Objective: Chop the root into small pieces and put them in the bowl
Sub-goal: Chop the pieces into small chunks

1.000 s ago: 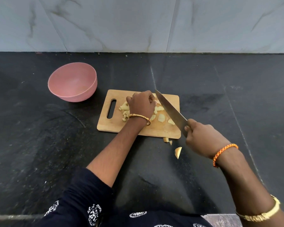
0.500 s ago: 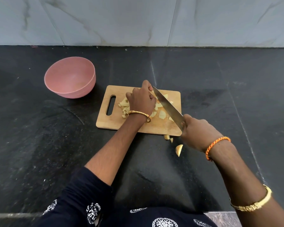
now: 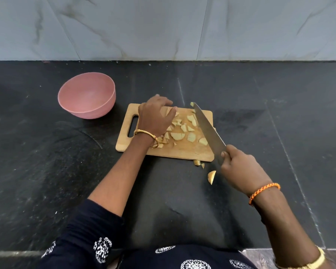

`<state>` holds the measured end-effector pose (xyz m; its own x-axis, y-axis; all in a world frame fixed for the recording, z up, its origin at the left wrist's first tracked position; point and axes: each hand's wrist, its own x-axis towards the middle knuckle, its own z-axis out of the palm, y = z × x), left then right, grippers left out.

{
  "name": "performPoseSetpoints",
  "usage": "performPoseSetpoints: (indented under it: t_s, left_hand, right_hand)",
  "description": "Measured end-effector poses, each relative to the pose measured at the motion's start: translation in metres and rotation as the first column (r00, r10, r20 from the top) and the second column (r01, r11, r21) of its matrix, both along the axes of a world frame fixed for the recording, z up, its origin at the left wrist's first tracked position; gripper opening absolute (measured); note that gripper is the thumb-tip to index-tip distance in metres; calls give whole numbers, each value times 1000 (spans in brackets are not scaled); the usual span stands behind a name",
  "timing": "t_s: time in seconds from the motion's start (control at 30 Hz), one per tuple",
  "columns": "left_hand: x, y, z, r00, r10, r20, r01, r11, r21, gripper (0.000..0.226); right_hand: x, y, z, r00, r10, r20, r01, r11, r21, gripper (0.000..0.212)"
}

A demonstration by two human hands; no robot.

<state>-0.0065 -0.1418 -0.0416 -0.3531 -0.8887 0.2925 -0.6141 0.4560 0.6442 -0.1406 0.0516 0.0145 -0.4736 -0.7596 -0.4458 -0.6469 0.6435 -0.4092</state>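
Note:
Several pale root pieces (image 3: 176, 136) lie scattered on the wooden cutting board (image 3: 184, 152). My left hand (image 3: 153, 115) arches over the board's left half with loosely curved fingers, its thumb beside a piece. My right hand (image 3: 239, 169) grips the handle of a large knife (image 3: 208, 129). The blade slants above the board's right side, and a small bit sticks near its tip. The pink bowl (image 3: 105, 107) stands left of the board and nothing shows inside it. Three pieces lie off the board on the counter, two small ones (image 3: 197, 163) and a bigger wedge (image 3: 211, 176).
The black stone counter (image 3: 47, 171) stretches wide on both sides of the board. A grey marble wall (image 3: 163, 26) closes off the back. My dark patterned sleeve and clothing fill the bottom of the view.
My left hand has loosened from a fist on the root and shifted left, uncovering the cut pieces. The knife has lifted off the root and swung to the right.

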Motion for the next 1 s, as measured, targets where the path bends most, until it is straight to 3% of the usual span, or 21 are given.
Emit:
performPoseSetpoints:
  t_s: [0.1,0.2,0.47,0.57,0.7,1.0]
  left_hand:
    - [13,-13,-7,946,-19,325,-5,997,73,56]
    - [16,-11,-10,893,-18,450,-22,996,84,60]
    - [17,11,-10,916,115,384,-148,987,58,56]
    - [20,24,3,943,56,329,-64,998,14,52]
    - [21,59,2,902,-76,424,76,997,17,38]
    - [18,63,4,911,-30,410,-2,997,76,34]
  right_hand:
    - [3,7,-8,999,-42,13,42,999,-28,20]
    - [5,13,-11,998,-63,1,63,996,-59,19]
    - [24,28,-13,999,-18,-27,14,993,-113,20]
    - [29,35,-12,1000,21,-22,-23,994,-104,17]
    - [38,39,-12,998,68,-15,-69,996,-60,17]
    - [51,20,-7,994,105,-17,-104,994,29,11]
